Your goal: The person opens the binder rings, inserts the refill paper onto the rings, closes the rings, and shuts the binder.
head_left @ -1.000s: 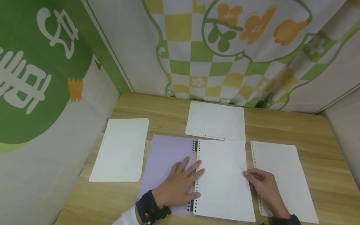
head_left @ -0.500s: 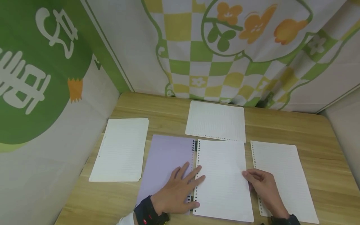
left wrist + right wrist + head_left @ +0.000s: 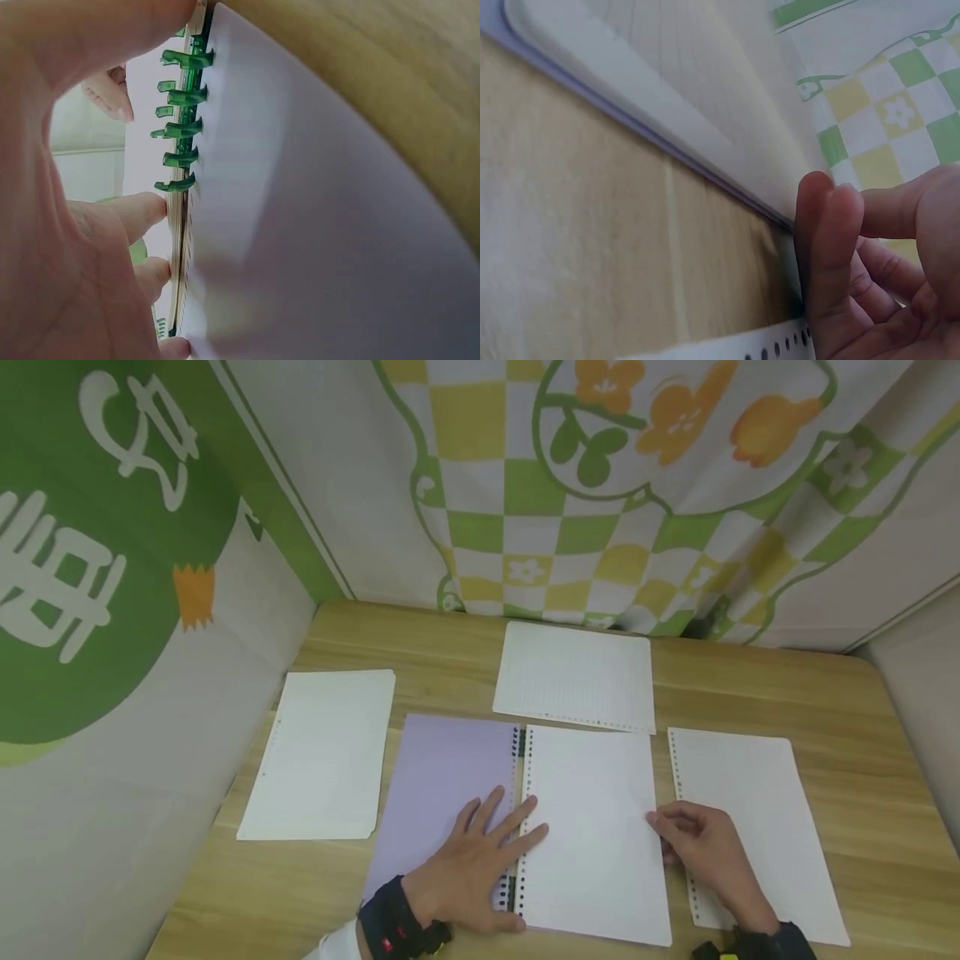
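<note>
An open loose-leaf binder lies with its purple cover [image 3: 450, 777] to the left and a white punched sheet [image 3: 592, 835] on top at the right. Green binder rings [image 3: 180, 129] stand along the spine, seen parted in the left wrist view. My left hand [image 3: 476, 868] spreads across the spine, its fingers straight and its fingertips at the sheet's punched edge. With thumb and fingers, my right hand [image 3: 705, 847] pinches the sheet's right edge. In the right wrist view, the held page edge [image 3: 780, 150] rises above the pages beneath it.
Loose punched sheets lie around the binder: a stack [image 3: 318, 756] at left, one [image 3: 576, 677] behind, and one [image 3: 757, 835] at right, partly under my right forearm. The wooden table [image 3: 847, 710] meets a checked curtain [image 3: 532, 527] at the back.
My left hand has slid a little down the spine toward me. The sheet's lower right corner has shifted slightly left, while my right hand keeps its pinch. The head view has tilted a little.
</note>
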{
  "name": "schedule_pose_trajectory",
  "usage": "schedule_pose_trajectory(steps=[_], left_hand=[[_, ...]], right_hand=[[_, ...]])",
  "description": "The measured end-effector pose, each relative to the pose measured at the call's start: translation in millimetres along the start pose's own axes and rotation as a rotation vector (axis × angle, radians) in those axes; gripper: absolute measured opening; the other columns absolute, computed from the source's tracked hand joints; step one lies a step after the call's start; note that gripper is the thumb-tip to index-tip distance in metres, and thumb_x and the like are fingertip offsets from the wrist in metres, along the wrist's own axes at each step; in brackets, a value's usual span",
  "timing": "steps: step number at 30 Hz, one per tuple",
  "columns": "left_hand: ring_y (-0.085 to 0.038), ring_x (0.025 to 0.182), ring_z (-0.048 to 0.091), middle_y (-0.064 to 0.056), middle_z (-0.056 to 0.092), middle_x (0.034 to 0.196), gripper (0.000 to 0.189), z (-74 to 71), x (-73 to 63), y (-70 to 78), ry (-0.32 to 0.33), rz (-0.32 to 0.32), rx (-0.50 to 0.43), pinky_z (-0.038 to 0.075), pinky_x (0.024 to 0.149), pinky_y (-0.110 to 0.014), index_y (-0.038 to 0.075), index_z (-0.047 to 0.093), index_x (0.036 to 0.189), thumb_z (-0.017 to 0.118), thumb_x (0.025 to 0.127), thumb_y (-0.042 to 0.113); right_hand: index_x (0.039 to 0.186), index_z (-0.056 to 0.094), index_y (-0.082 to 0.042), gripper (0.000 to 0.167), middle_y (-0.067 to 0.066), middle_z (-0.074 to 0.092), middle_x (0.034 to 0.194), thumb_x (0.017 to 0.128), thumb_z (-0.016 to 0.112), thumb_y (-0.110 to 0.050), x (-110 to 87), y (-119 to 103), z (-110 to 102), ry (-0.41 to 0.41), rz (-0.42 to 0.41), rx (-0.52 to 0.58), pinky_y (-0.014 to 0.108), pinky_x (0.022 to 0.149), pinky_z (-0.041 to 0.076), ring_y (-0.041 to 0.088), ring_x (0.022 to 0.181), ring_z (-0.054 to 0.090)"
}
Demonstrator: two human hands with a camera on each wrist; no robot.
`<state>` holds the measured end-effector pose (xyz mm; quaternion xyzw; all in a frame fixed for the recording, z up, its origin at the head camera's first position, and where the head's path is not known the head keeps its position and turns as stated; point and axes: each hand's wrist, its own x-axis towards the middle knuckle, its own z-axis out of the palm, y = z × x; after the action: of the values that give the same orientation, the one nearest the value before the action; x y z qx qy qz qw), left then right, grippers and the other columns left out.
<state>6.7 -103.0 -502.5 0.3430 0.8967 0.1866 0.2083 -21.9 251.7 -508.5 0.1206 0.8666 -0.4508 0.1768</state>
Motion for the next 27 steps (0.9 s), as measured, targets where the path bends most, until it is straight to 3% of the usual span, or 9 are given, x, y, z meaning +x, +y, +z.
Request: schedule_pose_trajectory(steps=[7, 12, 15, 18, 21, 23, 25, 27], left_hand=[[-0.047, 0.165, 0.001, -0.002, 0.002, 0.182, 0.112, -4.4, 5.9, 2.1, -0.003, 0.007, 0.013, 0.017, 0.127, -0.07, 0.028, 0.024, 0.172, 0.077, 0.084, 0.072], [-0.045, 0.165, 0.004, -0.006, 0.007, 0.182, 0.106, -11.7, 15.8, 6.5, 0.054, 0.066, -0.006, 0.019, 0.127, -0.068, 0.025, 0.029, 0.171, 0.066, 0.088, 0.079], [-0.043, 0.165, 0.008, -0.006, 0.01, 0.181, 0.097, -16.5, 30.7, 12.7, 0.073, 0.109, -0.025, 0.02, 0.128, -0.066, 0.023, 0.031, 0.17, 0.061, 0.094, 0.075], [-0.041, 0.165, 0.012, -0.006, 0.014, 0.181, 0.085, -20.2, 54.9, 22.2, 0.077, 0.143, -0.02, 0.021, 0.129, -0.065, 0.02, 0.033, 0.169, 0.052, 0.102, 0.069], [-0.038, 0.166, 0.015, -0.007, 0.017, 0.18, 0.075, -21.4, 81.4, 33.9, 0.073, 0.173, 0.044, 0.023, 0.13, -0.06, 0.019, 0.033, 0.169, 0.041, 0.109, 0.063], [-0.037, 0.166, 0.016, -0.006, 0.018, 0.18, 0.072, -21.5, 97.0, 42.6, 0.058, 0.189, 0.119, 0.023, 0.131, -0.056, 0.02, 0.032, 0.169, 0.038, 0.111, 0.061], [-0.036, 0.165, 0.019, -0.004, 0.02, 0.179, 0.07, -20.3, 109.5, 51.7, 0.035, 0.202, 0.211, 0.025, 0.131, -0.052, 0.022, 0.032, 0.169, 0.037, 0.111, 0.06], [-0.035, 0.165, 0.02, -0.001, 0.022, 0.179, 0.069, -17.6, 119.4, 61.2, 0.006, 0.209, 0.3, 0.026, 0.131, -0.05, 0.026, 0.032, 0.169, 0.038, 0.11, 0.061]], right_hand=[[0.114, 0.076, 0.003, 0.028, 0.006, 0.076, 0.08, 0.103, 0.074, -0.023, -2.0, -1.6, -14.3, 0.011, -0.071, -0.015, 0.028, 0.058, 0.058, 0.015, 0.065, 0.07], [0.115, 0.075, 0.003, 0.027, 0.009, 0.078, 0.088, 0.105, 0.071, -0.021, -4.7, 0.8, -32.2, 0.086, -0.135, -0.042, 0.027, 0.062, 0.059, 0.013, 0.071, 0.072], [0.116, 0.076, 0.001, 0.026, 0.012, 0.079, 0.094, 0.105, 0.071, -0.022, -4.9, 8.7, -46.5, 0.173, -0.187, -0.123, 0.022, 0.065, 0.057, 0.003, 0.075, 0.069], [0.117, 0.077, -0.001, 0.026, 0.016, 0.08, 0.105, 0.104, 0.071, -0.023, -4.2, 21.6, -62.9, 0.258, -0.217, -0.217, 0.015, 0.069, 0.054, -0.006, 0.084, 0.065], [0.119, 0.075, 0.0, 0.027, 0.023, 0.077, 0.115, 0.104, 0.071, -0.023, -4.3, 35.6, -77.5, 0.316, -0.232, -0.266, 0.009, 0.072, 0.048, 0.009, 0.095, 0.071], [0.124, 0.072, 0.003, 0.031, 0.028, 0.071, 0.124, 0.104, 0.071, -0.022, -5.3, 44.3, -84.7, 0.343, -0.22, -0.293, 0.011, 0.073, 0.049, 0.03, 0.105, 0.072], [0.128, 0.067, 0.006, 0.036, 0.034, 0.064, 0.132, 0.104, 0.07, -0.02, -7.2, 51.6, -89.5, 0.36, -0.198, -0.304, 0.027, 0.083, 0.056, 0.049, 0.116, 0.063], [0.133, 0.063, 0.009, 0.042, 0.037, 0.056, 0.139, 0.104, 0.07, -0.021, -9.5, 57.2, -93.3, 0.372, -0.167, -0.328, 0.049, 0.093, 0.056, 0.057, 0.124, 0.055]])
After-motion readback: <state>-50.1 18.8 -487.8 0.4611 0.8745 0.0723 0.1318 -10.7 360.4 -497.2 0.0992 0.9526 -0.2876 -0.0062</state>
